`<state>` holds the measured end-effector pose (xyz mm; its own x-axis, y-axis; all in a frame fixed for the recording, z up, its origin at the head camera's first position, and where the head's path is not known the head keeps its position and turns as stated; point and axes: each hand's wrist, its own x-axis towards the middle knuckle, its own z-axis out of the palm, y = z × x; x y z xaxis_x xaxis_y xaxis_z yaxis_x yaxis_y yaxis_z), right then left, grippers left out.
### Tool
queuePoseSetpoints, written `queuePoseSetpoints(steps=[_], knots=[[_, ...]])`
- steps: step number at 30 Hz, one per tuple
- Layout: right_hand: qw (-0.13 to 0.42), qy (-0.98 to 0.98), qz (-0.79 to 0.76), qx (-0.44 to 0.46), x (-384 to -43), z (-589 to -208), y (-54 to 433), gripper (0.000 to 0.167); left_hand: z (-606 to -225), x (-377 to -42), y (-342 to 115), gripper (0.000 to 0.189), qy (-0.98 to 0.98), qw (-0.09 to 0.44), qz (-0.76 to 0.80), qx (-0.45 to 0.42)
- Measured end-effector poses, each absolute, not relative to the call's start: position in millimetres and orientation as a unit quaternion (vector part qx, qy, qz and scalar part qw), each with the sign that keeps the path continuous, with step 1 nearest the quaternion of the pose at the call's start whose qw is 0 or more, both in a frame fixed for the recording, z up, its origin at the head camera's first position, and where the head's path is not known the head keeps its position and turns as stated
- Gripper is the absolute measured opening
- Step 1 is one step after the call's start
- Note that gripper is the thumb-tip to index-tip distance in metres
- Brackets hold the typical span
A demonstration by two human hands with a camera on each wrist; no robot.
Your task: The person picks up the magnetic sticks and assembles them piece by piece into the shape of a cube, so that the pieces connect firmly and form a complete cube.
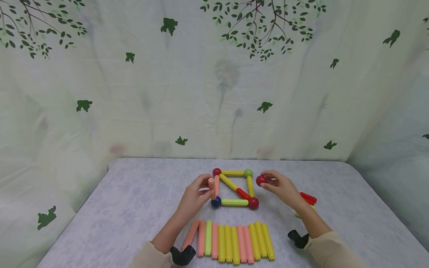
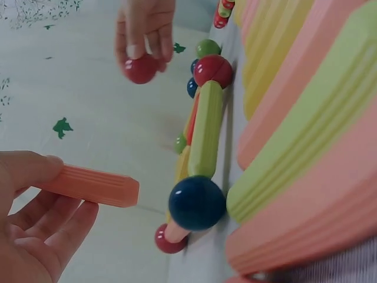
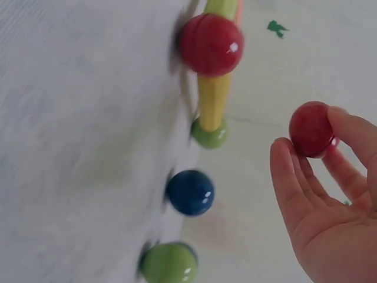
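My left hand (image 1: 197,194) pinches a salmon-pink stick (image 2: 88,185) between thumb and fingers, held above the table near the frame's left side. A red ball (image 3: 312,130) is pinched in the fingertips of my right hand (image 1: 282,189), off the frame's right side. Between the hands lies a four-sided frame of sticks. Its corners are a blue ball (image 1: 216,202), a red ball (image 1: 253,203), a green ball (image 1: 248,173) and another red ball (image 1: 216,172). A yellow stick (image 1: 228,182) and a red stick (image 1: 242,193) form its diagonal.
A row of yellow, pink and green sticks (image 1: 229,243) lies along the table's near side. Under my right forearm are a red stick (image 1: 308,198) and a partly hidden yellow-green one. A loose blue ball (image 3: 190,193) and green ball (image 3: 169,264) show in the right wrist view.
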<state>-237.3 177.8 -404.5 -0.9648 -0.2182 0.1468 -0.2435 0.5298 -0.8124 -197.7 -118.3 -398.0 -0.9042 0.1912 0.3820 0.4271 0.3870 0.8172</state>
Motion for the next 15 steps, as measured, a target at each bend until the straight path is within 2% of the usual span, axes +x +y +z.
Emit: queuePoseSetpoints(steps=[8, 15], knots=[[-0.003, -0.836, 0.518, 0.183, -237.0, -384.2, 148.9, 0.043, -404.8, -206.9, -109.0, 0.038, -0.821, 0.073, -0.539, -0.176], [0.001, -0.819, 0.525, 0.23, -237.5, -371.5, 118.3, 0.041, -413.4, -213.5, -106.8, 0.033, -0.817, 0.075, -0.551, -0.155]])
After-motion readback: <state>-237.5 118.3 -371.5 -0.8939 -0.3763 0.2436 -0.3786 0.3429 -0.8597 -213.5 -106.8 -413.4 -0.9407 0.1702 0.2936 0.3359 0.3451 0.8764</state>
